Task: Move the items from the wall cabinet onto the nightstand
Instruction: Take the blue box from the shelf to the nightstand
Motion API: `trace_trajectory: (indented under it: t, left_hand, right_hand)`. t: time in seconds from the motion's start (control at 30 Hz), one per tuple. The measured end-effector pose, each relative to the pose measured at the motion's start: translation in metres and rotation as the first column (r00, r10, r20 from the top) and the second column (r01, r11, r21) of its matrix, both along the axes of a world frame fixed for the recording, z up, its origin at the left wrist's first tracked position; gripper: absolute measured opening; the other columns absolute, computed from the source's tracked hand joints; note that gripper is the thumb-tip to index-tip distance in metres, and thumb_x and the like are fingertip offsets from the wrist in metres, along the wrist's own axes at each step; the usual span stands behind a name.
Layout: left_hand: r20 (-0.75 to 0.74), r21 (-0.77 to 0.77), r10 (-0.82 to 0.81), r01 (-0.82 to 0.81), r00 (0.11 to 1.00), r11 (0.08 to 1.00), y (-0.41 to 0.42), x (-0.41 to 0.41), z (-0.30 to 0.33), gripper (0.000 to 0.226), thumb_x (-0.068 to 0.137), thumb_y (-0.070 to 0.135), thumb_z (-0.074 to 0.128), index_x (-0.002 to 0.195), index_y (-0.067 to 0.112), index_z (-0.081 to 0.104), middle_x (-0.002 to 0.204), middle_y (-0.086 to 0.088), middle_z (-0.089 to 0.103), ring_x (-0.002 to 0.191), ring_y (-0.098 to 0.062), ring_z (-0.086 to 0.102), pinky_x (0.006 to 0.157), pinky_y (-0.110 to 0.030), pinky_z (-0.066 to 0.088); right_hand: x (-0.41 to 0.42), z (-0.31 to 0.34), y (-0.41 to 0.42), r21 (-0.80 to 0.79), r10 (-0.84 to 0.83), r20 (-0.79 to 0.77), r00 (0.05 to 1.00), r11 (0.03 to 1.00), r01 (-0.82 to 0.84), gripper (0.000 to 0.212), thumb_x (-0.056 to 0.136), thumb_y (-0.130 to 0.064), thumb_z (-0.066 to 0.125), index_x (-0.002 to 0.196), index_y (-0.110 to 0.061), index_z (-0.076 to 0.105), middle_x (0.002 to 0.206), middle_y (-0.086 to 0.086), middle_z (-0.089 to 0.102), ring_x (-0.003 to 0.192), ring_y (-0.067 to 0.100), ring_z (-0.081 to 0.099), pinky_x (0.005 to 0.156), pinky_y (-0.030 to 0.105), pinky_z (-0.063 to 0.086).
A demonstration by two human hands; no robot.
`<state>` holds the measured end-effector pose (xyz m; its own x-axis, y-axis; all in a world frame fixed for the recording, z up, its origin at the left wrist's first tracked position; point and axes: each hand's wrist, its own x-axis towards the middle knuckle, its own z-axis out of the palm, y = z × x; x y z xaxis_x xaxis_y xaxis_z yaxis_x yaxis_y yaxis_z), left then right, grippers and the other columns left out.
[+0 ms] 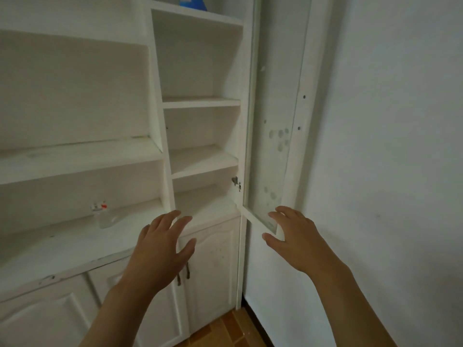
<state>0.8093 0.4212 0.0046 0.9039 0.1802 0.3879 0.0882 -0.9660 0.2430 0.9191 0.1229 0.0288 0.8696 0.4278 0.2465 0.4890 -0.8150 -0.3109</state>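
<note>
Two hands are reaching toward the cabinet (pixel 200 101). The left hand (pixel 162 249) is hovering, fingers spread; the right hand (pixel 293 236) is touching the glass door (pixel 273 151), fingers loose.

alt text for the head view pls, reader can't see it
Two open hands, left hand and right hand, reach toward a white wall cabinet whose glass door stands open. A blue item sits on its top shelf; a clear bottle stands on the counter at left.

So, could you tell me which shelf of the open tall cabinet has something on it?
The topmost shelf: a blue item sits there at the frame's top edge. The three shelves below it are bare.
</note>
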Motion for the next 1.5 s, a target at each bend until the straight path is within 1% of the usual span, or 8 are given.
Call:
trace_trajectory:
  t: [0.37,0.5,0.63,0.77,1.0,1.17,1.3,1.5]
  left_hand:
    - [0.010,0.056,0.094,-0.095,0.996,0.994,0.041,0.088,0.018,0.060,0.096,0.059,0.048,0.152,0.037,0.042,0.161,0.008,0.037,0.148,-0.018,0.033,0.122,-0.045,0.028]
    - [0.038,0.084,0.081,-0.084,0.996,0.993,0.067,0.127,0.030,0.064,0.094,0.064,0.040,0.153,0.038,0.038,0.163,0.009,0.033,0.150,-0.017,0.030,0.124,-0.046,0.026]
    - [0.077,0.168,0.025,-0.038,0.997,0.985,0.107,0.173,0.056,0.063,0.096,0.062,0.041,0.154,0.040,0.035,0.164,0.009,0.029,0.152,-0.018,0.026,0.125,-0.049,0.025]
    - [0.145,0.236,-0.026,-0.010,0.989,0.972,0.149,0.223,0.099,0.061,0.097,0.061,0.043,0.153,0.039,0.035,0.164,0.007,0.031,0.152,-0.018,0.027,0.124,-0.050,0.028]
    - [0.248,0.388,-0.137,0.032,0.959,0.921,0.214,0.287,0.177,0.062,0.097,0.061,0.037,0.153,0.037,0.037,0.163,0.006,0.034,0.150,-0.019,0.031,0.122,-0.049,0.030]
    - [0.361,0.467,-0.195,0.005,0.912,0.884,0.250,0.315,0.235,0.064,0.096,0.063,0.028,0.152,0.035,0.038,0.161,0.002,0.038,0.149,-0.022,0.033,0.121,-0.050,0.032]
    - [0.460,0.493,-0.231,-0.030,0.857,0.869,0.262,0.331,0.279,0.062,0.097,0.057,0.033,0.152,0.031,0.041,0.159,-0.002,0.040,0.148,-0.025,0.034,0.120,-0.054,0.033]
    - [0.533,0.532,-0.254,-0.087,0.807,0.842,0.266,0.351,0.336,0.061,0.096,0.055,0.031,0.150,0.028,0.043,0.157,-0.005,0.043,0.148,-0.028,0.035,0.119,-0.058,0.033]
  right_hand:
    - [0.123,0.010,0.046,-0.017,0.099,0.042,0.994,0.995,-0.098,0.064,0.101,-0.059,0.048,0.157,-0.029,0.037,0.165,-0.006,0.031,0.152,0.015,0.027,0.123,0.039,0.024]
    - [0.158,0.024,0.078,0.010,0.118,0.074,0.990,0.993,-0.119,0.064,0.101,-0.058,0.051,0.157,-0.029,0.038,0.165,-0.008,0.030,0.152,0.013,0.025,0.123,0.037,0.021]
    - [0.194,0.046,0.114,0.010,0.123,0.127,0.984,0.992,-0.126,0.063,0.101,-0.057,0.051,0.156,-0.030,0.038,0.166,-0.008,0.029,0.151,0.012,0.026,0.124,0.037,0.020]
    - [0.227,0.090,0.146,0.031,0.109,0.183,0.977,0.993,-0.117,0.064,0.102,-0.056,0.051,0.158,-0.032,0.034,0.168,-0.009,0.024,0.154,0.011,0.021,0.125,0.036,0.016]
    - [0.270,0.162,0.202,0.076,0.070,0.317,0.946,0.992,-0.099,0.065,0.101,-0.056,0.054,0.158,-0.034,0.035,0.168,-0.011,0.025,0.153,0.010,0.021,0.126,0.036,0.018]
    - [0.290,0.213,0.229,0.093,0.088,0.438,0.895,0.985,-0.142,0.063,0.100,-0.054,0.056,0.157,-0.036,0.038,0.166,-0.015,0.027,0.150,0.004,0.022,0.123,0.038,0.030]
    - [0.300,0.265,0.252,0.054,0.128,0.540,0.832,0.981,-0.186,0.062,0.100,-0.056,0.054,0.157,-0.035,0.039,0.165,-0.015,0.029,0.150,0.005,0.025,0.123,0.035,0.028]
    - [0.316,0.346,0.284,0.051,0.168,0.639,0.751,0.964,-0.259,0.062,0.097,-0.054,0.058,0.153,-0.032,0.045,0.158,-0.012,0.038,0.142,0.010,0.036,0.111,0.041,0.045]
